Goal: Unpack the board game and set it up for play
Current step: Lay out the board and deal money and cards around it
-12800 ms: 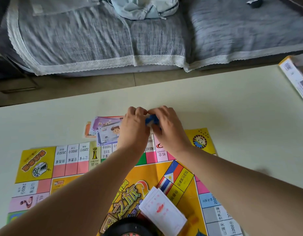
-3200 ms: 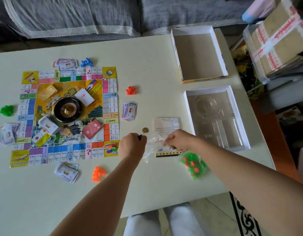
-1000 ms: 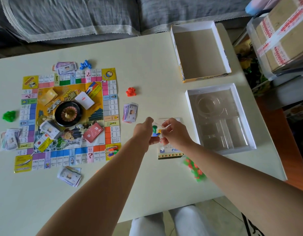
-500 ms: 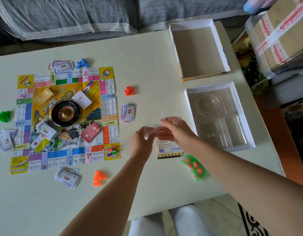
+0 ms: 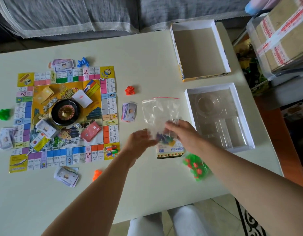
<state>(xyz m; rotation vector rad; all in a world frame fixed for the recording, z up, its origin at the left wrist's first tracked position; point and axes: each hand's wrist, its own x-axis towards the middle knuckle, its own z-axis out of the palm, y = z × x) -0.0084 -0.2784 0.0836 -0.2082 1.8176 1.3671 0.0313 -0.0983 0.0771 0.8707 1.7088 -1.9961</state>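
Above table (image 5: pixel 147 48), crinkly clear bag (image 5: pixel 160 113), both hands' grip.

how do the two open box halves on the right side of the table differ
The far box half has yellow printed outer walls and a bare brown cardboard floor; the near box half has plain white walls and holds a clear moulded plastic insert. Both are rectangular, lie open side up and hold no game pieces.

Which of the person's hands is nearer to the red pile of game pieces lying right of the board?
Left. The left hand lies just below the red pile, on the clear bag. The right hand grips the bag farther right.
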